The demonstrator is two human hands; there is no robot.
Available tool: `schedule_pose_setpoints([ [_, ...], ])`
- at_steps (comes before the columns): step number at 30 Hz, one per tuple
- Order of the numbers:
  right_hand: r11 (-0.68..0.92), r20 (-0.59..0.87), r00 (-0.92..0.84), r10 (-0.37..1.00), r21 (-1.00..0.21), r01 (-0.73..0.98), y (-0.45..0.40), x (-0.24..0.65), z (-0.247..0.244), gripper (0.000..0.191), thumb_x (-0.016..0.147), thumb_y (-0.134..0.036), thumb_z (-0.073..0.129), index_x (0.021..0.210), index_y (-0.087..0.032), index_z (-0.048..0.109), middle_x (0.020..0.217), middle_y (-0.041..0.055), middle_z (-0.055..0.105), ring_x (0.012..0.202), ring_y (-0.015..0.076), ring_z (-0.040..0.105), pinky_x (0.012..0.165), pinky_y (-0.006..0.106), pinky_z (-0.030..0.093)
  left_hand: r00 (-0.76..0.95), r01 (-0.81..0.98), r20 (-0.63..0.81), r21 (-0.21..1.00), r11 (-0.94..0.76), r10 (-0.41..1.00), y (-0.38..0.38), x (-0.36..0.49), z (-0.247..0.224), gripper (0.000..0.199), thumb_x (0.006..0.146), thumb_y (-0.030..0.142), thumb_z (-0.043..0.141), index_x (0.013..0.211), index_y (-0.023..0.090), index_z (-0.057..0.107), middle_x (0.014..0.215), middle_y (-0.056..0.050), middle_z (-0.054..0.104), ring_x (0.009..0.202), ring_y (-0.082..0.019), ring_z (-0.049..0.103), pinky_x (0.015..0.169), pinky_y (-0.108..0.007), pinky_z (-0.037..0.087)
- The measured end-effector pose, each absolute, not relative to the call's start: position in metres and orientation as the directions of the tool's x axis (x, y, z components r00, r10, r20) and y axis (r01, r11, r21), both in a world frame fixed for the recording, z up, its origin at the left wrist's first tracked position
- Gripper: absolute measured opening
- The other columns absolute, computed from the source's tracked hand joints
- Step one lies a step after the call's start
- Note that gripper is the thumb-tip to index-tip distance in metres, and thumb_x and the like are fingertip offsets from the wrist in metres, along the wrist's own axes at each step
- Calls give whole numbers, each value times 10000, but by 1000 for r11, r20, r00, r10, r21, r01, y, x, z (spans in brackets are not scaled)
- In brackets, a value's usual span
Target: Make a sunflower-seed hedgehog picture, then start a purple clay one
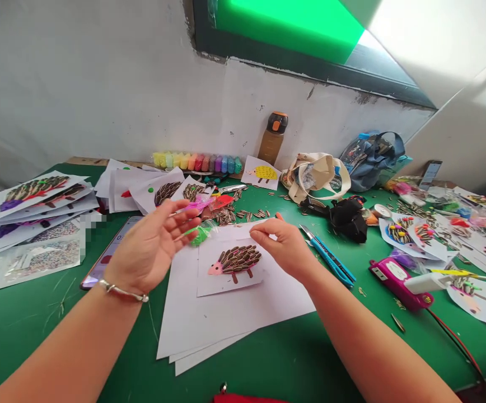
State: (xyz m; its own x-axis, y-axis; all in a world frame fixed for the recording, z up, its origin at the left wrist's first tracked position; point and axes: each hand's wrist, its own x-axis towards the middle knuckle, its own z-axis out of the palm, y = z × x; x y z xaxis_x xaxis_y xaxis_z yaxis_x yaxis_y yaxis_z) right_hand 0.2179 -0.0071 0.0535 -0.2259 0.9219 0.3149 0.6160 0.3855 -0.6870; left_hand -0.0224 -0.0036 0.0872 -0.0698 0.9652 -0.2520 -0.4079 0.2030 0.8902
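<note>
My left hand [148,243] is raised over the left part of the white paper sheets [209,330], palm turned inward, fingers apart and holding nothing. My right hand [283,243] hovers at the sheets' right edge, its fingers pinched together; whatever may be between them is too small to name. Between the hands lies a white card [209,285] bearing a hedgehog [238,260] with a pink face, brown legs and a back of striped seeds. Behind it are a green clay packet [201,234], pink and red packets [215,206] and loose seeds [249,215].
Stacked hedgehog cards [37,196] and a phone [111,254] stand to the left. A blue cutter [331,260], black pouch [347,218] and magenta power strip [400,282] lie right. Clay tubs [199,163] and a bottle [273,137] line the wall.
</note>
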Motion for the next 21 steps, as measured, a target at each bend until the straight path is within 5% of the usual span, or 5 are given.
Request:
schedule_pose_setpoints([
  [4, 396, 285, -275, 918, -669, 629, -7, 214, 28, 188, 872, -155, 573, 863, -239, 741, 894, 33, 728, 876, 200, 642, 821, 359, 492, -340, -217, -94, 976, 19, 936, 4, -41, 72, 191, 803, 309, 713, 918, 159, 692, 945, -54, 684, 939, -183, 631, 747, -263, 515],
  [8, 388, 225, -318, 921, -597, 702, -8, 208, 20, 296, 843, -79, 539, 995, -238, 738, 934, 47, 742, 924, 223, 635, 842, 382, 469, -363, -43, -34, 999, 20, 931, 10, -44, 59, 152, 771, 241, 712, 904, 166, 712, 936, -46, 699, 914, -186, 630, 795, -303, 514],
  [21, 472, 254, -398, 882, -486, 736, -5, 207, 9, 211, 928, -134, 556, 803, -213, 706, 790, 25, 702, 797, 186, 542, 798, 334, 374, -431, 152, 159, 983, -103, 888, 23, -59, 39, 199, 743, 295, 703, 885, 165, 753, 882, -52, 730, 865, -202, 689, 847, -382, 567],
])
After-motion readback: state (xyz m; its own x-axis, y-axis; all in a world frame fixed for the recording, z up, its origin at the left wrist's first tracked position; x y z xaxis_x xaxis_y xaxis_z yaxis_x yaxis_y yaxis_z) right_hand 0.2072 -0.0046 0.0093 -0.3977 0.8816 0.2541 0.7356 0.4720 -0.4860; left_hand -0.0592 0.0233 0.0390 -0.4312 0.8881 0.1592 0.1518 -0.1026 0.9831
